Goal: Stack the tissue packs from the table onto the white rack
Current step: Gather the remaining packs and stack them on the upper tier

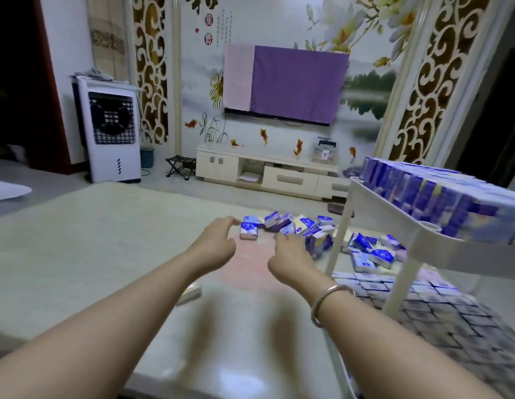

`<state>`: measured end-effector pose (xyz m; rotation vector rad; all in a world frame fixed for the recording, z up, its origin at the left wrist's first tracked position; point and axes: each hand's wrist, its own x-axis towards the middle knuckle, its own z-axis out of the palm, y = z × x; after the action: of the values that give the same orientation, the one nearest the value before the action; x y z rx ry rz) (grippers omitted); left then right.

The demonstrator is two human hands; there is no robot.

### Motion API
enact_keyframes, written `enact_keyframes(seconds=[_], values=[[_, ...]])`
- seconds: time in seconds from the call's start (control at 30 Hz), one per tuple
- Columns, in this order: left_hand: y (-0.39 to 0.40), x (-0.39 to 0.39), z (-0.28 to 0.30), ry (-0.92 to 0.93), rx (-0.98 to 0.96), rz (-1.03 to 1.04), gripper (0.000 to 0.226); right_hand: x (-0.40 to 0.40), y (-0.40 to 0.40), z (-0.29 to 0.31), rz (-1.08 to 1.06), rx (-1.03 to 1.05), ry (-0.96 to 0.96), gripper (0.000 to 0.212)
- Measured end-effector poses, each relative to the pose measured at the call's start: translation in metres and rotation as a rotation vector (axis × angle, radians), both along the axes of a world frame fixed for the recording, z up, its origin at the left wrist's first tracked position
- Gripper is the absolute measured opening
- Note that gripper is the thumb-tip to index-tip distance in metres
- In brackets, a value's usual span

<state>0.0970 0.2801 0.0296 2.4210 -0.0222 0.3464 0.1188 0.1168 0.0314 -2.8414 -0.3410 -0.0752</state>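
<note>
Both arms stretched over the table (106, 226). Left hand (214, 244) spread, fingers gently curved, empty, beside a pack (248, 230) at the far edge. Right hand (291, 254) over the loose packs (296, 226) near the far right corner; grip too blurred to tell. Rack (365, 197) at the right edge, shelves filled with rows of packs (423, 191).
</note>
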Motion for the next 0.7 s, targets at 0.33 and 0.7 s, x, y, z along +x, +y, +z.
enact_keyframes(seconds=[0.33,0.7], values=[[0.005,0.169,-0.083,0.128,0.193,-0.029,0.064,0.159,0.014,-0.066,-0.218,-0.390,-0.089,0.048],[-0.013,0.191,-0.127,-0.071,0.215,0.072,0.013,0.191,-0.001,-0.098,-0.318,-0.406,-0.139,0.047]])
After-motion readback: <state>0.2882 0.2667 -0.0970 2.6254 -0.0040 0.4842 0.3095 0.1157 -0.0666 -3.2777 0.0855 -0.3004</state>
